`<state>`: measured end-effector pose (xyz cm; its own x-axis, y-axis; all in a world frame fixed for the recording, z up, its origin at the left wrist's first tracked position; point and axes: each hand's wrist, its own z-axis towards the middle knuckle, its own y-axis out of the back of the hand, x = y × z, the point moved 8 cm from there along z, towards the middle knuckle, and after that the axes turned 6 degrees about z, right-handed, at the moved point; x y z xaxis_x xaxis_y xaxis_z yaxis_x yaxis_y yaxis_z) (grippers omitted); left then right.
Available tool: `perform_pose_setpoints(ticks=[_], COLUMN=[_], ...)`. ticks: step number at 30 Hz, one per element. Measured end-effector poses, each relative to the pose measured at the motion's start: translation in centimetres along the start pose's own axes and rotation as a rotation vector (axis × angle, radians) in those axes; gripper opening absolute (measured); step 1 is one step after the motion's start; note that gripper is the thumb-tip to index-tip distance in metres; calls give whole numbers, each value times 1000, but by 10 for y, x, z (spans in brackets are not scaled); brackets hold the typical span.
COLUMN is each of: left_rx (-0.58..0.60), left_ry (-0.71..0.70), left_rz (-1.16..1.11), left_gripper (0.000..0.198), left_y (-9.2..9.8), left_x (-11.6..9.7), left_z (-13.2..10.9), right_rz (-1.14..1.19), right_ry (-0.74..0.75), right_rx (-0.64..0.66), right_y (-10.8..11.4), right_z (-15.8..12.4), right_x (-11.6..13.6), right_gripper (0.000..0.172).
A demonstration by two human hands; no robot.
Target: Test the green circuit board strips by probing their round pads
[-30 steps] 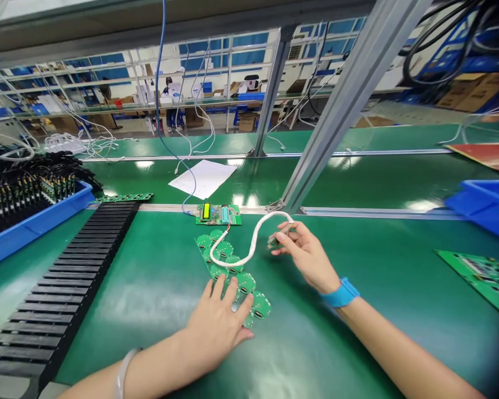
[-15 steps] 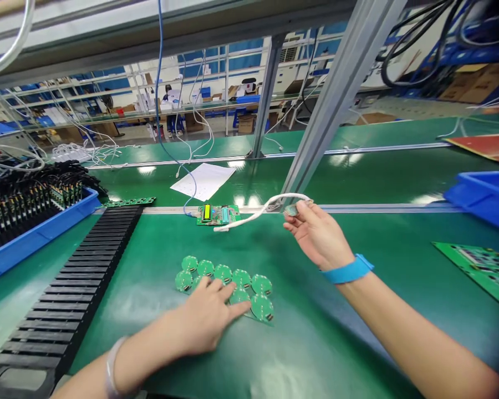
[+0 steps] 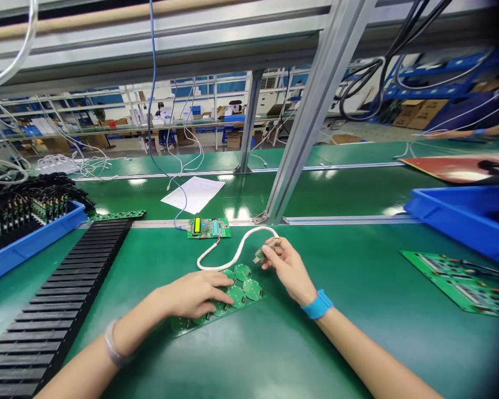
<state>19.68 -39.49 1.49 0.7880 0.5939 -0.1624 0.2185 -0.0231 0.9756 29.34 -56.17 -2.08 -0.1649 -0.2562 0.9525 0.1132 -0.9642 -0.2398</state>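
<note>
A green panel of round circuit boards [image 3: 246, 287] lies on the green bench mat in front of me. My left hand [image 3: 193, 295] rests flat on its left part, fingers stretched across the discs. My right hand [image 3: 286, 267], with a blue wrist strap [image 3: 318, 304], pinches a small connector [image 3: 259, 255] just above the panel's far right corner. A white cable [image 3: 228, 259] loops from that connector back to a small green tester board with a lit yellow-green display [image 3: 208, 228].
A long black slotted tray [image 3: 62, 302] runs along the left. Behind it sits a blue bin of upright boards [image 3: 23, 241]. Another blue bin [image 3: 461, 219] and a flat green board [image 3: 457, 280] are at right. A white sheet [image 3: 193, 194] and a slanted metal post [image 3: 303, 127] lie beyond.
My right hand came down and toward me with the connector, close over the panel. My left hand turned the panel on the mat and now lies over its left part.
</note>
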Motion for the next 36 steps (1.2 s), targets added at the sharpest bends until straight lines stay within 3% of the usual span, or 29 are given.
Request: perform_pose_setpoints(ticks=[2, 7, 9, 13, 16, 17, 18, 20, 21, 24, 26, 28, 30, 34, 36], left_rx=[-4, -95, -100, 2, -25, -65, -109, -172, -191, -273, -371, -456, -474, -400, -372], left_ry=[-22, 192, 167, -43, 49, 97, 111, 25, -62, -262, -327, -355, -357, -342, -320], left_rz=[-86, 40, 52, -50, -76, -71, -57, -8, 14, -67, -236, -410, -521, -622, -663], left_gripper=[41, 42, 42, 31, 15, 18, 33, 66, 72, 64, 53, 47, 45, 36, 28], left_y=[-7, -21, -19, -15, -16, -18, -20, -28, -34, -41, -37, -32, -31, -36, -39], left_x=[3, 1, -4, -24, -37, -41, -48, -64, -72, -80, -73, -64, -57, -50, -47], left_z=[-3, 3, 6, 9, 14, 15, 16, 17, 16, 6, -1, -6, -6, -2, -1], right_rz=[-39, -129, -137, -138, -128, -120, -109, -69, -31, 180, 319, 316, 148, -207, -291], right_ry=[27, 58, 69, 73, 82, 88, 98, 121, 134, 189, 253, 305, 274, 96, 89], right_rx=[13, 58, 55, 51, 68, 68, 58, 15, -13, -157, -301, -415, -337, 132, 200], right_y=[1, -2, 1, 4, -1, -3, -5, -7, -7, 5, 23, 39, 38, -3, -13], right_z=[1, 1, 2, 1, -2, -3, -4, -4, -3, 4, 8, 8, 9, 1, -5], right_x=[-1, -2, -1, 1, 3, 4, 5, 10, 13, 26, 34, 37, 31, -2, -10], right_gripper=[48, 44, 44, 44, 43, 42, 42, 42, 43, 47, 51, 53, 49, 37, 33])
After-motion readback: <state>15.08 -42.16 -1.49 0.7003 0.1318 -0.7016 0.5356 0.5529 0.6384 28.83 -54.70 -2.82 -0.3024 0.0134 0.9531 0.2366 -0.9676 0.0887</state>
